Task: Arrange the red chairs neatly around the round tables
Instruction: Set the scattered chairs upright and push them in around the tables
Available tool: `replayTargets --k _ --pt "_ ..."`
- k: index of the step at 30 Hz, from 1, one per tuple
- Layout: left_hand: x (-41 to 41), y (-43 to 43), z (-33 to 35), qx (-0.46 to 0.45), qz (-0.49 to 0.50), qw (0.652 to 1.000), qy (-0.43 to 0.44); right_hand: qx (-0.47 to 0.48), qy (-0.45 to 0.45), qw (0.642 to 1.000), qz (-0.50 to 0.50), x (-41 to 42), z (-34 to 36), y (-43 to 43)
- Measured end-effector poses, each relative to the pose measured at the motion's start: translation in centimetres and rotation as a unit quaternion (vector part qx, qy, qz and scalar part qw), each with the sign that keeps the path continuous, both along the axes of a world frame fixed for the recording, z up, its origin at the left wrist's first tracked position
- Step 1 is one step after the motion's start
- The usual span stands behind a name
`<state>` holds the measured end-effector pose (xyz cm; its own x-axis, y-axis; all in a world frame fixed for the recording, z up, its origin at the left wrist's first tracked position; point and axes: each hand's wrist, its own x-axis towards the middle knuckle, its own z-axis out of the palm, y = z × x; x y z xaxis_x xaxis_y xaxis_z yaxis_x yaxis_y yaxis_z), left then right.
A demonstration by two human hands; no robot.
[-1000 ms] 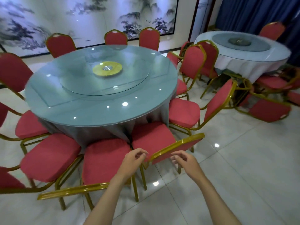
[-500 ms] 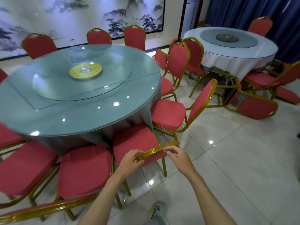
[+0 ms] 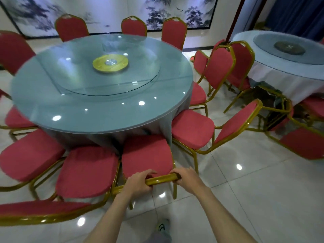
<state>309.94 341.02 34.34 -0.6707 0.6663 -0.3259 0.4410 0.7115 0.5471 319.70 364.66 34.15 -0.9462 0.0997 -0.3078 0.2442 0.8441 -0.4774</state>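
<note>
Chair-back rail (image 3: 162, 179) inside curled fingers (image 3: 149, 173)

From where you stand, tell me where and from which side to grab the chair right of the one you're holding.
Grip the gold top rail of that chair's back, coming from behind, the side away from the table. Its seat faces the table and the back leans outward, so the rail is likely the easiest part to reach.
</note>
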Motion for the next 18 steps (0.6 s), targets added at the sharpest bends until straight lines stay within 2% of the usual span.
replayTargets --k 5,12,18 --pt "1.0 1.1 1.0 -0.056 0.03 0.997 0.035 0.089 -0.008 0.994 0.069 -1.2 -0.9 0.8" --pt "3.4 4.5 2.1 -0.065 0.046 0.997 -0.008 0.201 0.015 0.964 0.175 -1.0 -0.9 5.1" --pt "6.9 10.3 2.9 -0.064 0.061 0.996 -0.023 0.219 0.023 0.952 0.211 0.9 -0.4 11.1"
